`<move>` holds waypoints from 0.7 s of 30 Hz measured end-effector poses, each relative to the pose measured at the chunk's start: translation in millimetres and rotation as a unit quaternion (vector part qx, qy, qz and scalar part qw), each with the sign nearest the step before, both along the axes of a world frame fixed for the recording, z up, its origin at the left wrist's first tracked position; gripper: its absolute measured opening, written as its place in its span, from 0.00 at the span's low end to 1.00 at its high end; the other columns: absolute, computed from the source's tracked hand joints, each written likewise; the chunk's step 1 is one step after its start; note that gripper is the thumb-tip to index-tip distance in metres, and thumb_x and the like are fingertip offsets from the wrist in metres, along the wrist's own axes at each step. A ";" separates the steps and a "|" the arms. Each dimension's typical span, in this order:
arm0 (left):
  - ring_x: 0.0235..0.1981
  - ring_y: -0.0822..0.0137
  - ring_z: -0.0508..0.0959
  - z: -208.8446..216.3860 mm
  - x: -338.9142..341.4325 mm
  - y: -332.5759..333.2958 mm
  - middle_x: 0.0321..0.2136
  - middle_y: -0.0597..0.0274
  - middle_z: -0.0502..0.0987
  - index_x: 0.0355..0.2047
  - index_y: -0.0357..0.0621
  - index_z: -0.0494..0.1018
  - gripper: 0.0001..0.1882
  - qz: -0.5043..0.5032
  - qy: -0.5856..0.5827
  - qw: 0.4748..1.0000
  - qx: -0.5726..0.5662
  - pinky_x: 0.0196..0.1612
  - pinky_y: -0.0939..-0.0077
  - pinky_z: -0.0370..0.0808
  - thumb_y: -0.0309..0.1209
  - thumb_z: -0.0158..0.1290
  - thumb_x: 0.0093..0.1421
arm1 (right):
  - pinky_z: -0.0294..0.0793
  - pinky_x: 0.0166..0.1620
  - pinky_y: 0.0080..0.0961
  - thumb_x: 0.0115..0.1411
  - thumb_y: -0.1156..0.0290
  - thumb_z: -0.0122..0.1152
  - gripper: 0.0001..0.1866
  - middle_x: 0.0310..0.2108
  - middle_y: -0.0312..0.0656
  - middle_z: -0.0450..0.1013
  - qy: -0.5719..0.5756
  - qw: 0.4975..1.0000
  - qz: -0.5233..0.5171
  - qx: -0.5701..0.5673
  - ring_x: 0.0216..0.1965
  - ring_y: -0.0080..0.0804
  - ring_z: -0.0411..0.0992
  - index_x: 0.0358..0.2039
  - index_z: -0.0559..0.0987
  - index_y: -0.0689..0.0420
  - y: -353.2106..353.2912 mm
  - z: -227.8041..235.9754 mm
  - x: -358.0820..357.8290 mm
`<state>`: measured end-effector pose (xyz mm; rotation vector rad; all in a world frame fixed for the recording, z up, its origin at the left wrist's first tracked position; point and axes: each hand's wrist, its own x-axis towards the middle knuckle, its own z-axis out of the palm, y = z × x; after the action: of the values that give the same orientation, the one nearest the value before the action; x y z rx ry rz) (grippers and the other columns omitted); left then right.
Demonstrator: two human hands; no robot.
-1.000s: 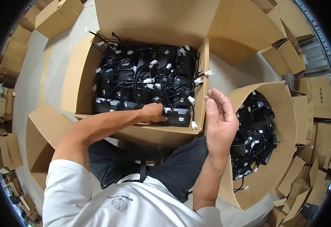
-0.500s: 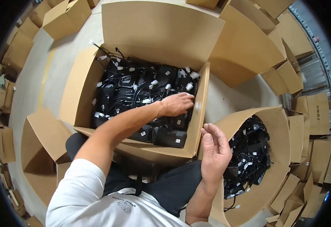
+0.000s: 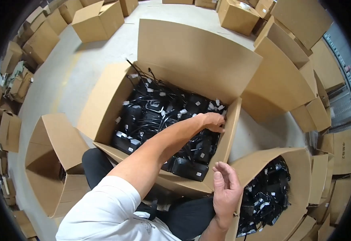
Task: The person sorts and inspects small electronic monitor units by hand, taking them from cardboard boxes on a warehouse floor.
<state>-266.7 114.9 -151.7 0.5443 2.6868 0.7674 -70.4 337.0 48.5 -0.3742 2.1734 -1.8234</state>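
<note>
My left hand [image 3: 212, 121] reaches across into a large open carton [image 3: 228, 138], close to its right wall. Its fingers are bent and a little apart, over black electronic units with cables [image 3: 155, 120]; no object shows in its grasp, though the fingertips are partly hidden. White connectors [image 3: 217, 105] stick up just beyond this hand. My right hand [image 3: 227, 197] is raised, palm turned inward and fingers loosely curved, with nothing in it. It hovers between the large carton and a second open carton [image 3: 300, 172] holding a jumble of similar black parts [image 3: 265, 197].
A smaller open carton [image 3: 47, 176] stands at the left by my knee. Tall cartons [image 3: 284, 76] crowd the right back, and more boxes [image 3: 99, 22] line the far side and left edge. Grey floor [image 3: 99, 52] shows between them.
The view has shifted, so the cartons appear lower and further right. My left hand remains by the carton's right wall with its fingers now bent more downward. My right hand stays raised and empty.
</note>
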 end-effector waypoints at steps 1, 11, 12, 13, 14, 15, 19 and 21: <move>0.43 0.42 0.80 7.9 -0.8 2.6 0.41 0.43 0.80 0.45 0.42 0.80 0.22 0.050 0.072 0.994 0.063 0.47 0.52 0.77 0.48 0.55 0.62 | 0.76 0.50 0.28 0.63 0.75 0.63 0.13 0.41 0.45 0.77 -0.004 1.000 -0.015 0.015 0.43 0.32 0.77 0.46 0.79 0.68 5.4 -1.4 -2.2; 0.54 0.51 0.75 44.2 174.8 -297.1 0.44 0.48 0.81 0.40 0.35 0.80 0.35 0.324 0.066 0.832 -0.447 0.60 0.52 0.65 0.59 0.46 0.65 | 0.77 0.48 0.28 0.62 0.74 0.65 0.13 0.39 0.46 0.78 0.037 0.998 0.048 0.011 0.41 0.33 0.78 0.45 0.79 0.68 -1.5 -1.4 3.5; 0.54 0.51 0.75 46.4 173.8 -285.3 0.44 0.48 0.81 0.40 0.35 0.80 0.35 0.319 0.068 0.836 -0.442 0.60 0.52 0.65 0.59 0.46 0.65 | 0.77 0.47 0.29 0.62 0.74 0.65 0.13 0.39 0.47 0.78 0.067 0.995 0.058 0.036 0.41 0.34 0.78 0.45 0.79 0.67 -1.4 -0.5 2.1; 0.51 0.51 0.76 43.0 166.1 -255.6 0.43 0.48 0.81 0.41 0.35 0.80 0.35 0.273 0.033 0.837 -0.473 0.59 0.53 0.66 0.61 0.47 0.64 | 0.77 0.47 0.29 0.62 0.75 0.65 0.13 0.39 0.48 0.78 0.095 0.991 0.056 0.072 0.40 0.35 0.78 0.45 0.79 0.67 3.1 -0.7 0.2; 0.48 0.52 0.78 42.5 164.7 -230.6 0.42 0.49 0.82 0.41 0.35 0.80 0.36 0.228 0.002 0.831 -0.508 0.58 0.54 0.67 0.62 0.47 0.63 | 0.77 0.47 0.29 0.62 0.75 0.65 0.13 0.39 0.48 0.78 0.095 0.991 0.038 0.083 0.40 0.35 0.78 0.45 0.79 0.67 5.2 0.5 -0.7; 0.43 0.50 0.79 34.7 167.4 -211.7 0.40 0.48 0.81 0.38 0.36 0.79 0.33 0.261 -0.022 0.857 -0.443 0.54 0.54 0.70 0.60 0.50 0.63 | 0.77 0.46 0.29 0.61 0.75 0.65 0.13 0.38 0.48 0.78 0.116 0.988 0.044 0.095 0.40 0.35 0.79 0.45 0.79 0.67 7.6 1.6 -1.1; 0.62 0.36 0.64 -11.0 253.5 -194.8 0.60 0.32 0.61 0.63 0.29 0.55 0.42 0.418 0.082 0.873 -0.239 0.63 0.49 0.65 0.49 0.58 0.62 | 0.77 0.45 0.31 0.61 0.72 0.65 0.14 0.39 0.50 0.79 0.175 0.977 0.083 0.091 0.40 0.41 0.79 0.46 0.79 0.64 -4.5 -5.1 -2.7; 0.61 0.35 0.64 -15.1 273.8 -213.3 0.58 0.33 0.63 0.64 0.28 0.54 0.43 0.429 0.081 0.873 -0.216 0.64 0.49 0.63 0.49 0.58 0.62 | 0.77 0.44 0.36 0.61 0.68 0.65 0.16 0.39 0.51 0.77 0.230 0.965 0.104 0.074 0.40 0.48 0.77 0.46 0.79 0.64 -14.0 -14.2 -2.4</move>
<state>7.1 -98.4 -166.8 -0.7808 3.0764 0.2522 -72.9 323.0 34.3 -1.0366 2.4272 -1.5621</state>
